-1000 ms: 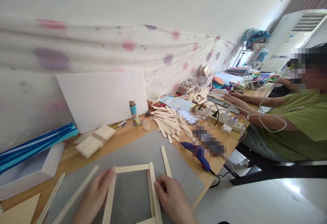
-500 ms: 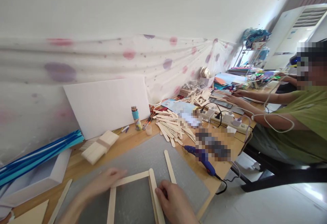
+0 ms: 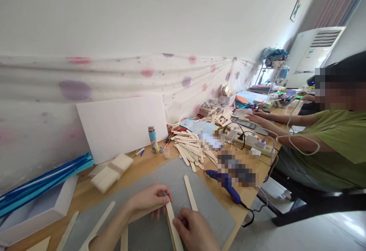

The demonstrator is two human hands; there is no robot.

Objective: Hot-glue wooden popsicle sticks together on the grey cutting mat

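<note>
A frame of flat wooden sticks (image 3: 172, 224) lies on a grey mat (image 3: 206, 205) at the near edge of the table. My left hand (image 3: 150, 199) rests on the frame's top right corner, fingers bent down and pressing on the sticks. My right hand (image 3: 194, 230) lies curled beside the frame's right-hand stick, its fingertips touching that stick. A loose stick (image 3: 190, 192) lies on the mat just right of both hands.
A blue glue gun (image 3: 225, 182) with its cable lies right of the mat. A pile of sticks (image 3: 188, 144), a pencil tube (image 3: 153, 139), a bundled stick block (image 3: 112, 172), a white board (image 3: 122, 125) and a power strip (image 3: 251, 141) stand behind. A person in green (image 3: 328, 148) sits at the right.
My left hand has slid from the frame's left side across to its top right corner. My right hand has stayed by the right stick. The view has tilted up.
</note>
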